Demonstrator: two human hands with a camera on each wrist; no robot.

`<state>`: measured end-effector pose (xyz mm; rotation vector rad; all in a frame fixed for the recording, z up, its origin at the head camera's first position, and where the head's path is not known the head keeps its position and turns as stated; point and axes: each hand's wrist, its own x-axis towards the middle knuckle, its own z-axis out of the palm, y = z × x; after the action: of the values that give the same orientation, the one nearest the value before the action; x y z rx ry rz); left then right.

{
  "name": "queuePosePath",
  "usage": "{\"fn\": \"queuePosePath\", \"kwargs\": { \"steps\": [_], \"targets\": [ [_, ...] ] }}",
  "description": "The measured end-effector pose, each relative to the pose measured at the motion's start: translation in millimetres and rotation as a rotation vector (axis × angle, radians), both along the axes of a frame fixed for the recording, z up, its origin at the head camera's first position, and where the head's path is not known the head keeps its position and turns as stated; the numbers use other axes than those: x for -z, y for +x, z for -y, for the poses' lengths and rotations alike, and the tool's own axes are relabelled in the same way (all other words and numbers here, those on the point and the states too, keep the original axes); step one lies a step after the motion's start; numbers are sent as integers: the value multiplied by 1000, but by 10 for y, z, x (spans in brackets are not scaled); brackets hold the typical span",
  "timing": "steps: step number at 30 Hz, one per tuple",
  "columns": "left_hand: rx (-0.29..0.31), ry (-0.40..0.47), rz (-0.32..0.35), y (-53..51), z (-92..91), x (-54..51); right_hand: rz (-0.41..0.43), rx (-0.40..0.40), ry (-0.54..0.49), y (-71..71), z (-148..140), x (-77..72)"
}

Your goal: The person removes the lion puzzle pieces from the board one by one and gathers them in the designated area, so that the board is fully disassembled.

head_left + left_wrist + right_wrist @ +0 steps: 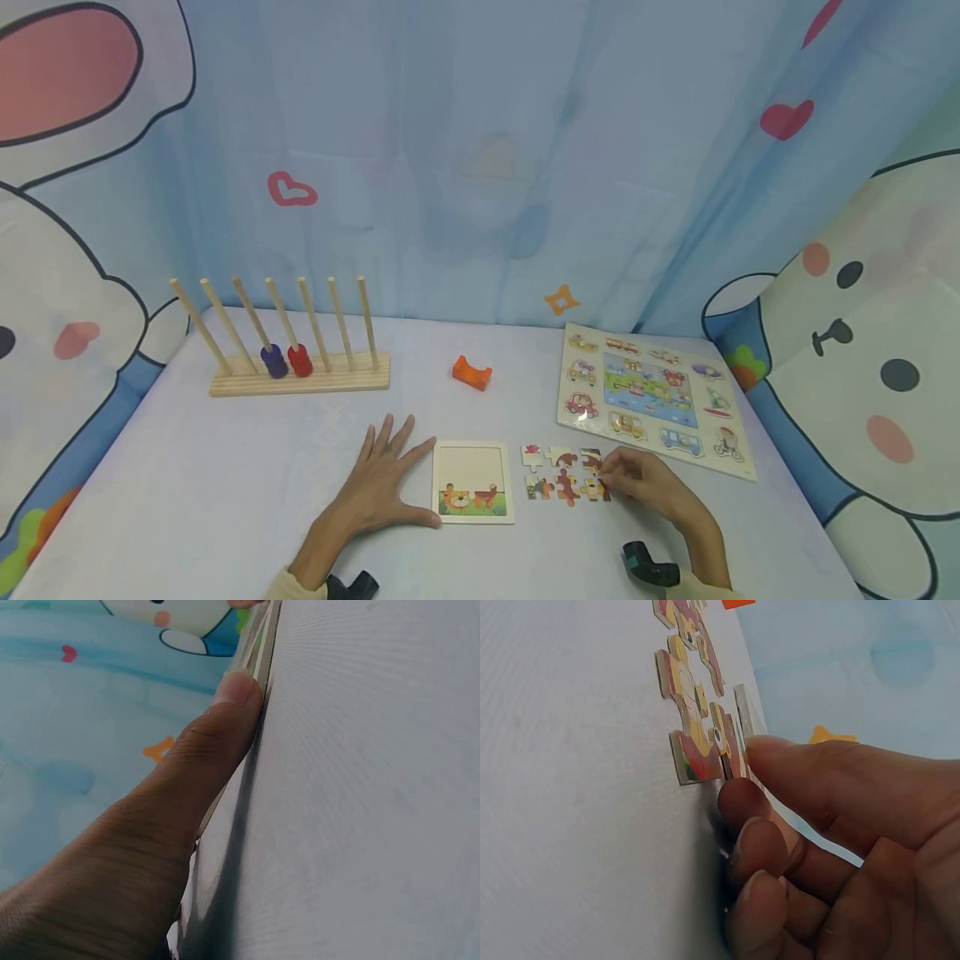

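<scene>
A small square wooden puzzle tray [472,467] lies on the table, with pieces showing animals on green fitted along its bottom. My left hand [385,483] is spread at its left side, the thumb [225,720] resting against the tray's lower left corner. Right of the tray, several loose jigsaw pieces [567,487] lie in two rows. My right hand [648,482] is at the right end of these rows. Its thumb and index finger pinch the edge of a puzzle piece [731,742], while the other fingers curl beneath. Part of that piece is hidden by the fingertips.
A larger picture puzzle board [648,392] with vehicles lies at the back right. At the back left stands a wooden peg rack [300,382] with purple beads [274,361] and red beads [300,360]. An orange curved block [472,373] sits behind the tray. A printed curtain [480,167] hangs behind.
</scene>
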<state>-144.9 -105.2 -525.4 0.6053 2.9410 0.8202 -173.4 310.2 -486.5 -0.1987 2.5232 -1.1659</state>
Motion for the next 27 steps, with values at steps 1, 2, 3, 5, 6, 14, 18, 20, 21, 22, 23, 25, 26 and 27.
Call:
{"fn": "queuePosePath", "kwargs": {
  "steps": [1,2,3,5,6,14,18,20,21,22,23,25,26,27],
  "targets": [
    [0,0,1,0,0,2,0,-2,-3,0,-2,1],
    [-1,-1,1,0,0,5,0,-2,-4,0,-3,2],
    [-2,-1,1,1,0,9,0,-4,-5,0,-6,5],
    [-2,-3,1,0,0,15,-3,-6,-9,3,-12,10],
    [-2,-3,0,0,-1,18,-6,-8,-15,6,-13,14],
    [4,-4,2,9,0,12,-75,70,-17,2,14,-3],
    [3,8,8,9,-1,-4,-150,100,-60,-17,145,-66],
    [1,9,9,8,0,-9,-174,79,-102,-34,257,-103],
    [0,7,9,7,0,-10,-179,61,-123,-39,325,-122],
    [-1,5,9,7,0,-11,-176,37,-146,-45,399,-140],
    [-1,5,9,6,0,-10,-175,8,-167,-51,482,-161],
    [-1,7,11,5,0,-11,-164,-40,-197,-54,668,-202],
    [-1,9,10,5,-1,-11,-156,-60,-212,-51,767,-221],
    [0,9,9,5,-3,-11,-151,-85,-226,-48,866,-232]
  ]
}}
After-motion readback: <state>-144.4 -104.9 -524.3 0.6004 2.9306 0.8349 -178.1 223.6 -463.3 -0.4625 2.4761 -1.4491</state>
